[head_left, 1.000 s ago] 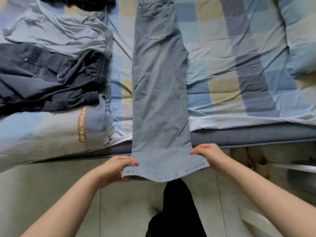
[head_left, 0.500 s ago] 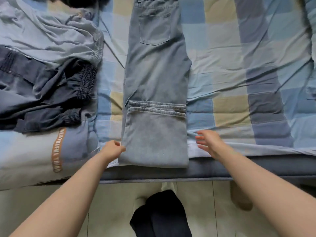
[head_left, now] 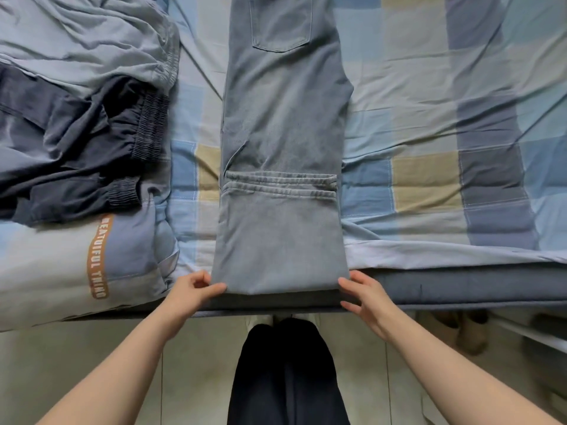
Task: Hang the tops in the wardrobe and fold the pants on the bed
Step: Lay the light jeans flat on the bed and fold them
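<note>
Grey-blue jeans (head_left: 282, 124) lie lengthwise on the checked bed (head_left: 429, 179), legs together, back pocket at the top. The leg ends are folded up, with the hems lying across the middle and the fold at the bed's near edge. My left hand (head_left: 191, 291) pinches the fold's left corner between thumb and fingers. My right hand (head_left: 365, 294) touches the fold's right corner with its fingers slightly bent. Dark navy pants (head_left: 76, 148) with elastic cuffs and a pale grey-blue garment (head_left: 86, 47) lie in a heap at the left.
A rolled quilt with an orange lettered strip (head_left: 98, 256) lies at the left front of the bed. The grey mattress edge (head_left: 460, 286) runs across below the sheet. My dark-trousered legs (head_left: 285, 372) stand on the tiled floor. Shoes (head_left: 469, 332) sit under the bed at right.
The leg ends were lifted from the hanging position and folded up onto the bed. Both hands then let go and have now come back to the fold's two corners.
</note>
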A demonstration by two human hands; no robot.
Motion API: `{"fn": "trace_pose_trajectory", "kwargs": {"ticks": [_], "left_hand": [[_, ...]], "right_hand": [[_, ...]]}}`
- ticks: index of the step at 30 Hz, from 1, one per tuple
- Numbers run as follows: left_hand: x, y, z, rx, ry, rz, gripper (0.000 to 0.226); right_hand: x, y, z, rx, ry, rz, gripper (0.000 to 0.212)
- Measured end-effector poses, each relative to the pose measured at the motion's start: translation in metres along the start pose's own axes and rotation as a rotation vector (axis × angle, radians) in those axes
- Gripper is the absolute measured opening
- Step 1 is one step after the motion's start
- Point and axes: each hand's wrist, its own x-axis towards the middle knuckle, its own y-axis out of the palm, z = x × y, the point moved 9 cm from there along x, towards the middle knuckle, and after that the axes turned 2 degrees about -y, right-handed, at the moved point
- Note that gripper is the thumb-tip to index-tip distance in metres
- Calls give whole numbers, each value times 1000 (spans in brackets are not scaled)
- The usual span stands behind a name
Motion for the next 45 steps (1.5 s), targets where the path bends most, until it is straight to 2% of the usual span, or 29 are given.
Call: {"fn": "trace_pose_trajectory", "kwargs": {"ticks": [3,5,8,10,13,16,18,20,21,23,25,27,30,34,36,38,41,45], "left_hand": [[-10,-3,21,-36,-36,-40,27],[-9,-3,27,-87,-54,-118,26],[-1,8,27,-192,-92,-114,23],[2,10,25,-222,-97,-94,23],[1,6,25,-171,-58,-76,19],[-6,5,33,-120,-45,-44,12],[-11,2,36,-45,-15,-73,29],[-15,0,30,54,68,-127,59],[-18,0,22,129,136,-147,73],[-28,6,4,340,303,-161,81],[-40,10,-10,517,436,-186,75],[-52,5,-24,610,479,-215,65],[-66,-8,-57,642,574,-265,48],[-87,-24,-110,667,685,-339,30],[-96,-17,-124,774,777,-251,26],[-100,-3,-117,899,786,-73,26],[-89,12,-78,1046,484,218,26],[-91,38,-44,1191,238,563,16]], "right_hand": [[-12,-6,-23,1,72,60,20],[-13,-10,-34,12,111,27,21],[-7,-4,-34,52,134,-41,20],[-1,1,-29,35,119,-68,21],[5,1,-17,19,20,-82,21],[0,-5,-22,11,-1,-75,18],[-5,-5,-25,-4,-9,-78,14],[-10,-2,-22,12,-45,-101,12],[-13,0,-17,14,-77,-118,21],[-22,4,0,-104,-199,-118,47],[-37,14,22,-364,-369,-52,62],[-55,21,42,-589,-513,12,60],[-75,25,68,-778,-643,52,59],[-94,27,115,-1023,-879,-40,57],[-97,27,125,-1200,-893,-45,48],[-93,31,111,-1496,-780,109,36],[-102,34,88,-1654,-668,382,16],[-120,30,73,-1650,-592,598,22]]}}
